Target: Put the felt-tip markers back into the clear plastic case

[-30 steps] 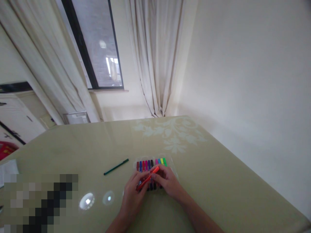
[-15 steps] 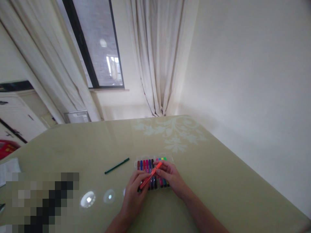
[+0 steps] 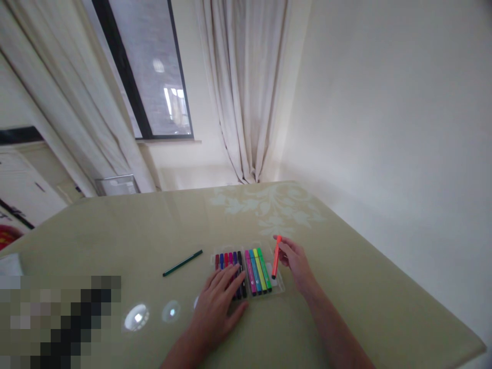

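A clear plastic case (image 3: 282, 285) lies on the table with several markers in two compartments. Dark and red markers (image 3: 226, 259) fill the left side; pink, blue, yellow and green markers (image 3: 258, 270) lie in the right one. My right hand (image 3: 294, 260) pinches an orange marker (image 3: 275, 259), black end down, over the case's right part, beside the green marker. Spread over the left compartment, my left hand (image 3: 221, 302) rests its fingers on the markers there and covers their lower parts. Left of the case lies a dark green marker (image 3: 182, 264).
The glossy table (image 3: 126, 230) has a pale floral pattern towards its far right corner. A wall (image 3: 384, 128) runs along the right side. Curtains (image 3: 246, 92) and a window stand behind. A white item (image 3: 11, 264) lies at the left edge; the lower left is blurred out.
The orange marker has moved right, from between both hands into my right hand alone. My left hand has let go of it and flattened over the left compartment. The bright markers are uncovered.
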`<state>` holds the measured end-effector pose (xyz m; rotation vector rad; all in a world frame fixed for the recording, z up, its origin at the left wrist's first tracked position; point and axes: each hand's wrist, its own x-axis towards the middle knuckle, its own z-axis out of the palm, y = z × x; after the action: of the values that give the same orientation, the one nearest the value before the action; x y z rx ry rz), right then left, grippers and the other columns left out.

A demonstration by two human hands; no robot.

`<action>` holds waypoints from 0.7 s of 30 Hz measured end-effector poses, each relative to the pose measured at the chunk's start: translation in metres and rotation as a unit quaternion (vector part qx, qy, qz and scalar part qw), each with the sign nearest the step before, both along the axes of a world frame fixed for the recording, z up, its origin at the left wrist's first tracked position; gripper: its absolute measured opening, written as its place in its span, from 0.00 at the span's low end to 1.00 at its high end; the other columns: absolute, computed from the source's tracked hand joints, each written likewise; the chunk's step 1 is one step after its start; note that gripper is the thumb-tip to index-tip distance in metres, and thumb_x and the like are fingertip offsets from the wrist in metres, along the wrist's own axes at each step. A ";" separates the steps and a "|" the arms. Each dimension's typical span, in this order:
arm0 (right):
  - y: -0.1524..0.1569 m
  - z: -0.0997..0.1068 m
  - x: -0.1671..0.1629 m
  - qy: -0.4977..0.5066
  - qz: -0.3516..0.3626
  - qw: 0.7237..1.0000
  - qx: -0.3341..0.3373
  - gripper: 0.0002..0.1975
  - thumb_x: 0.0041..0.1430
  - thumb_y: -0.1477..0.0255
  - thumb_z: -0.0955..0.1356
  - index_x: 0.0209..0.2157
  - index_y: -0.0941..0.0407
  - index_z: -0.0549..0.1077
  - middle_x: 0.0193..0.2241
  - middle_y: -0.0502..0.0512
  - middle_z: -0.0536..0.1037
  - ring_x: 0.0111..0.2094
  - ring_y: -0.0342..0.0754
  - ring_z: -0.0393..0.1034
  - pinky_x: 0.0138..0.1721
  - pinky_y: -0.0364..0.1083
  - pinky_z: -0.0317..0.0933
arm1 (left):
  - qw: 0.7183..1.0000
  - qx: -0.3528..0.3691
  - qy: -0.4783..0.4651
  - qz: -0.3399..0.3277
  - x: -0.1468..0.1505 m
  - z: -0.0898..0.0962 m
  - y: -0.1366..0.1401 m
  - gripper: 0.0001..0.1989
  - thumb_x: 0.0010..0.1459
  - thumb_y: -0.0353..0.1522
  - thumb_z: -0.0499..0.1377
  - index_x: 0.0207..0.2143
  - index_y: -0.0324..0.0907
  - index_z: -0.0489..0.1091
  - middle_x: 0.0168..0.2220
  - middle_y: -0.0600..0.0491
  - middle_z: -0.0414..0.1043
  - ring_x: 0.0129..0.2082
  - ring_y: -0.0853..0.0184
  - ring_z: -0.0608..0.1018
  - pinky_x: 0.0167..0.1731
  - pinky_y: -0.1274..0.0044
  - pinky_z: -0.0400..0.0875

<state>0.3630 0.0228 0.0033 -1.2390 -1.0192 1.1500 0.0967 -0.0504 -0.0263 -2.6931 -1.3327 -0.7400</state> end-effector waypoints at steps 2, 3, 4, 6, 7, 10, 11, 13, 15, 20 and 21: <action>0.004 -0.004 0.007 -0.047 0.004 0.999 -0.018 0.20 0.53 0.58 0.71 0.41 0.58 0.80 0.19 0.46 0.69 0.20 0.41 0.59 0.22 0.41 0.51 | 1.000 -0.004 0.020 0.007 -0.001 -0.002 0.001 0.31 0.65 0.42 0.60 0.69 0.52 0.59 0.68 0.50 0.64 0.64 0.55 0.70 0.61 0.58 0.68; 0.005 -0.006 0.008 -0.073 0.012 0.997 -0.020 0.20 0.53 0.58 0.71 0.40 0.58 0.80 0.19 0.46 0.70 0.20 0.42 0.60 0.22 0.41 0.52 | 1.000 -0.007 0.023 0.011 -0.001 -0.004 0.002 0.31 0.66 0.42 0.59 0.69 0.52 0.59 0.68 0.50 0.63 0.64 0.55 0.70 0.61 0.59 0.68; 0.006 -0.008 0.008 -0.101 0.024 0.994 -0.016 0.19 0.53 0.58 0.70 0.40 0.58 0.80 0.20 0.47 0.72 0.21 0.43 0.62 0.23 0.42 0.55 | 1.000 -0.011 0.022 0.014 -0.001 -0.005 0.002 0.30 0.66 0.42 0.59 0.68 0.53 0.59 0.68 0.51 0.63 0.64 0.56 0.70 0.62 0.59 0.68; 0.007 -0.013 0.008 -0.154 0.051 0.987 0.004 0.20 0.54 0.59 0.70 0.42 0.58 0.80 0.25 0.51 0.77 0.26 0.47 0.69 0.28 0.44 0.62 | 1.000 -0.016 0.015 0.014 -0.001 -0.006 0.003 0.30 0.66 0.42 0.59 0.68 0.53 0.60 0.68 0.51 0.64 0.64 0.56 0.70 0.62 0.60 0.67; 0.007 -0.015 0.007 -0.176 0.061 0.982 0.017 0.20 0.54 0.60 0.70 0.43 0.58 0.80 0.27 0.53 0.80 0.29 0.49 0.72 0.31 0.45 0.65 | 1.000 -0.020 0.011 0.012 -0.001 -0.007 0.004 0.30 0.66 0.42 0.59 0.68 0.53 0.60 0.68 0.51 0.63 0.64 0.56 0.70 0.62 0.60 0.67; 0.007 -0.019 0.007 -0.227 0.080 0.970 0.029 0.22 0.57 0.62 0.69 0.49 0.59 0.78 0.30 0.56 0.82 0.33 0.52 0.77 0.37 0.49 0.69 | 0.999 -0.030 0.002 0.011 -0.001 -0.007 0.004 0.30 0.66 0.42 0.59 0.68 0.53 0.60 0.68 0.51 0.63 0.64 0.55 0.69 0.62 0.59 0.67; 0.006 -0.020 0.007 -0.239 0.081 0.967 0.027 0.22 0.57 0.63 0.69 0.50 0.59 0.77 0.30 0.56 0.83 0.33 0.52 0.78 0.38 0.49 0.70 | 0.999 -0.032 0.000 0.011 -0.001 -0.006 0.004 0.30 0.66 0.42 0.60 0.68 0.53 0.60 0.68 0.51 0.64 0.64 0.55 0.70 0.62 0.58 0.67; 0.005 -0.020 0.007 -0.260 0.085 0.961 0.026 0.22 0.58 0.64 0.68 0.52 0.59 0.76 0.31 0.57 0.83 0.33 0.52 0.78 0.38 0.49 0.70 | 0.999 -0.033 -0.004 0.010 -0.001 -0.007 0.004 0.29 0.66 0.42 0.60 0.68 0.53 0.61 0.67 0.50 0.64 0.64 0.55 0.70 0.62 0.58 0.67; 0.004 -0.020 0.006 -0.279 0.086 0.956 0.030 0.21 0.59 0.65 0.68 0.51 0.60 0.76 0.31 0.58 0.83 0.33 0.52 0.79 0.37 0.49 0.71 | 0.999 -0.033 -0.006 0.008 -0.001 -0.007 0.004 0.29 0.66 0.42 0.59 0.68 0.53 0.61 0.67 0.50 0.64 0.64 0.55 0.70 0.62 0.59 0.66; 0.002 -0.019 0.002 -0.319 0.079 0.943 0.045 0.20 0.60 0.63 0.69 0.50 0.59 0.78 0.31 0.58 0.83 0.30 0.51 0.78 0.35 0.49 0.70 | 0.999 -0.028 -0.014 0.006 -0.001 -0.007 0.004 0.29 0.66 0.42 0.59 0.67 0.54 0.62 0.67 0.51 0.65 0.63 0.56 0.70 0.62 0.60 0.66; 0.001 -0.019 0.001 -0.325 0.078 0.941 0.046 0.19 0.60 0.64 0.69 0.49 0.58 0.78 0.30 0.58 0.83 0.30 0.51 0.78 0.34 0.48 0.70 | 1.000 -0.028 -0.013 0.006 -0.001 -0.007 0.004 0.29 0.66 0.42 0.60 0.67 0.54 0.62 0.67 0.50 0.65 0.63 0.56 0.70 0.62 0.60 0.66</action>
<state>0.3639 0.0242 -0.0154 -1.5235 -1.6659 0.7986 0.0955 -0.0461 -0.0337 -2.7257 -1.3937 -0.7514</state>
